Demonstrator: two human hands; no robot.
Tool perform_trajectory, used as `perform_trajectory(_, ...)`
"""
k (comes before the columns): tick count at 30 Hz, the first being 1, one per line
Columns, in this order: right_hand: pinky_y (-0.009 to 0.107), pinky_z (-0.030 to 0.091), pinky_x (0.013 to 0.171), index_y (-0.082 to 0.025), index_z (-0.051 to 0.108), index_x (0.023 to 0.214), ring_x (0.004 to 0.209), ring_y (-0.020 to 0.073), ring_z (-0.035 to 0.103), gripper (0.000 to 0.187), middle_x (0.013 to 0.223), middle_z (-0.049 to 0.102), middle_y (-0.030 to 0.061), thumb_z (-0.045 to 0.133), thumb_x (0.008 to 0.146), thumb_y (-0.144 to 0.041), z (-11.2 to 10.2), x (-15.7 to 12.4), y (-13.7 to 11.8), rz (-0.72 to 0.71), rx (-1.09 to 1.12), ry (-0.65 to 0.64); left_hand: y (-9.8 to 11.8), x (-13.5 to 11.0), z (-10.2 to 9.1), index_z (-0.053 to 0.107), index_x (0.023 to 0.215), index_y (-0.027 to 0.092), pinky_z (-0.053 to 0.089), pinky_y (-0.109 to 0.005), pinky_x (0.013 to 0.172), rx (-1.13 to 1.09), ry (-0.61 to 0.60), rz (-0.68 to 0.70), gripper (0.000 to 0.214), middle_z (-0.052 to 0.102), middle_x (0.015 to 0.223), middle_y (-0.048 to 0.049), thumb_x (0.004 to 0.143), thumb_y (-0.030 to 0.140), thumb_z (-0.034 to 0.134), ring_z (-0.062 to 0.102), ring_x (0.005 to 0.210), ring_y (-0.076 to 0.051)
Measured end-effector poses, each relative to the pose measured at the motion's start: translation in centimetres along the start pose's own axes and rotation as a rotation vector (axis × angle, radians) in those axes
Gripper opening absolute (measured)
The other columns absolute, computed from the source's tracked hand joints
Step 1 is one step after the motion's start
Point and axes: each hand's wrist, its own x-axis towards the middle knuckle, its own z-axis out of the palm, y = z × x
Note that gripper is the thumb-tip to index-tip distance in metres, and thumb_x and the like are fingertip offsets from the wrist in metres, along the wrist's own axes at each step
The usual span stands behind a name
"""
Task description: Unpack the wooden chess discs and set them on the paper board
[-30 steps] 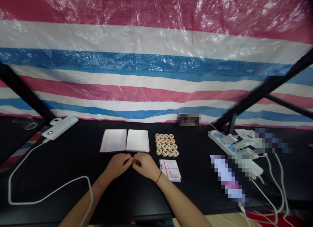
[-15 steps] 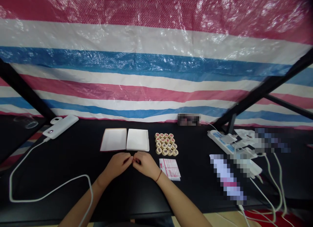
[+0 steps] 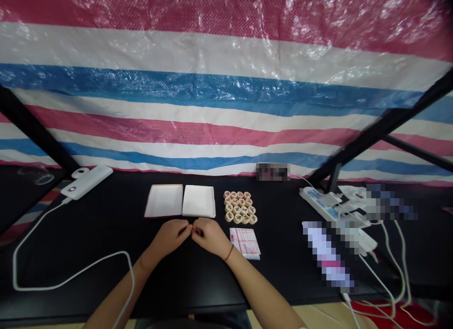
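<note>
My left hand (image 3: 172, 236) rests on the black table with its fingers curled in, and I see nothing held in it. Meeting it at the fingertips, my right hand (image 3: 208, 235) is closed as well, with a thin cord at the wrist and no object showing. Just beyond the hands lie two shallow white-lined box halves side by side, a box lid (image 3: 164, 201) with a dark red edge and a white box tray (image 3: 198, 201). To the right, round xiangqi pieces (image 3: 240, 207) stand in rows, red characters behind black ones. Nearer me is a folded paper game board (image 3: 245, 243) with red lines.
A white power bank (image 3: 87, 182) lies at the back left, its white cable (image 3: 71, 287) looping across my left forearm. On the right are a power strip (image 3: 318, 201) with plugs and cords, and a blurred-out device (image 3: 327, 256). Striped sheeting (image 3: 198, 130) hangs behind the table (image 3: 198, 286).
The view has shifted very slightly. Both hands and the objects on the table keep their places.
</note>
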Motion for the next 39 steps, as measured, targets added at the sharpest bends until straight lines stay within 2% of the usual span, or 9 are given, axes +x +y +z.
perform_trajectory(15, 0.021, 0.03, 0.059, -0.019, 0.041, 0.06, 0.06, 0.0096, 0.042, 0.026, 0.061, 0.043, -0.0049, 0.057, 0.08, -0.009, -0.2, 0.0, -0.2, -0.003, 0.009, 0.006, -0.6, -0.1, 0.5, 0.053, 0.067, 0.02, 0.037, -0.027, 0.064, -0.022, 0.011, 0.02, 0.035, 0.059, 0.067, -0.0007, 0.094, 0.033, 0.037, 0.054, 0.065, -0.014)
perform_trajectory(35, 0.022, 0.033, 0.061, -0.019, 0.044, 0.061, 0.062, 0.0105, 0.046, 0.025, 0.063, 0.047, -0.0038, 0.057, 0.081, -0.01, -0.1, -0.3, -0.4, -0.002, -0.008, 0.027, 0.0, -0.3, 0.3, 0.051, 0.064, 0.02, 0.037, -0.026, 0.064, -0.002, 0.058, 0.025, 0.033, 0.057, 0.065, 0.0006, 0.093, 0.03, 0.039, 0.053, 0.065, -0.014)
perform_trajectory(39, 0.023, 0.036, 0.062, -0.02, 0.051, 0.066, 0.064, 0.0121, 0.049, 0.021, 0.066, 0.052, -0.0019, 0.056, 0.086, -0.016, -1.1, -1.5, -1.2, -0.022, -0.001, 0.092, -0.2, -0.6, 0.3, 0.048, 0.061, 0.019, 0.037, -0.025, 0.061, -0.039, 0.089, 0.042, 0.036, 0.054, 0.062, 0.0015, 0.094, 0.031, 0.039, 0.05, 0.06, -0.012)
